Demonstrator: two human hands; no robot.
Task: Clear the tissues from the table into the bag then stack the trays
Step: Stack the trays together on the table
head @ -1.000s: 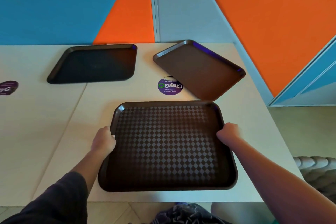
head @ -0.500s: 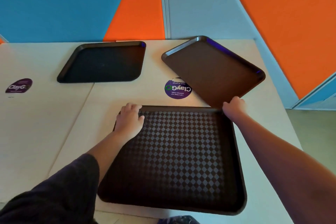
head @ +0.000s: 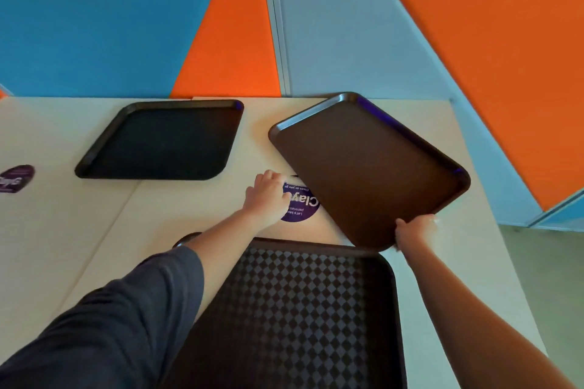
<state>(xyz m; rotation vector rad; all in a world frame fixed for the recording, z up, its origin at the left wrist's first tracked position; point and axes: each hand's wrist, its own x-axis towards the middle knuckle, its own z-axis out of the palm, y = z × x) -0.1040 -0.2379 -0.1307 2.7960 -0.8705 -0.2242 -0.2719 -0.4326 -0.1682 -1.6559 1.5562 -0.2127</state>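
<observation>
Left hand (head: pixel 268 196): fingers loosely extended, holds nothing, over purple sticker (head: pixel 301 202) mid-table, reaching toward right tray's near-left edge.
Right hand (head: pixel 414 232): grips right tray (head: pixel 366 167) by near corner; tray angled, at table's (head: pixel 63 230) far right.
Left tray (head: pixel 164 140): flat at far edge, left of centre, untouched.
Near tray (head: pixel 303 309): checkered, at near edge, stack base by judgement.
Tissues, bag: none in view; clearing apparently done.
Stacking: none stacked yet; two trays left to place.
</observation>
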